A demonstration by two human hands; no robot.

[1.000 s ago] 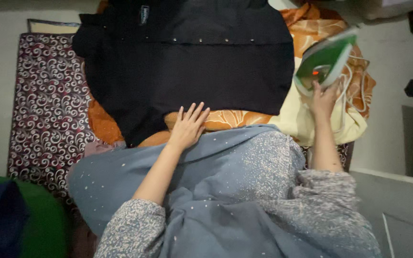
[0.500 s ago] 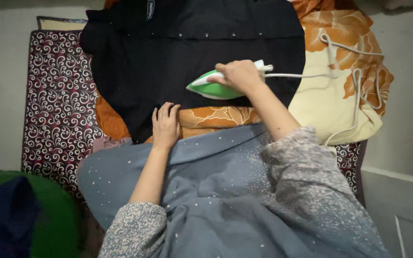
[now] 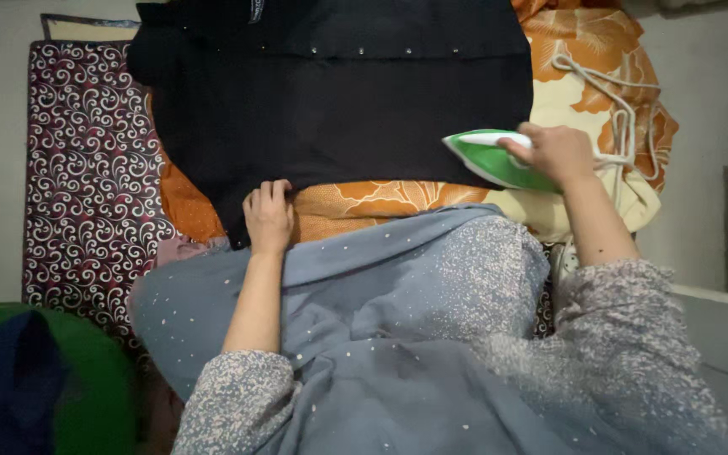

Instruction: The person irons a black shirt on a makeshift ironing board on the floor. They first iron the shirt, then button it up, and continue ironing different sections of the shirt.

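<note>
A black garment (image 3: 339,101) with a row of small studs lies spread flat on an orange flowered cloth (image 3: 381,202). My right hand (image 3: 556,152) grips the handle of a green and white iron (image 3: 486,158), which rests at the garment's lower right corner. The iron's white cord (image 3: 612,101) trails off to the right over the cloth. At the garment's lower hem, my left hand (image 3: 269,216) has its fingers curled over the fabric edge, holding it down.
A maroon mat with white swirls (image 3: 86,177) lies under the cloth on the left. My lap is covered by grey-blue speckled fabric (image 3: 398,320). A green bundle with dark cloth (image 3: 35,379) sits at the lower left. Pale floor surrounds the mat.
My right hand brought the iron down from upright at the right onto the garment's middle, then slid it right to the lower right corner. My left hand shifted left along the hem.
</note>
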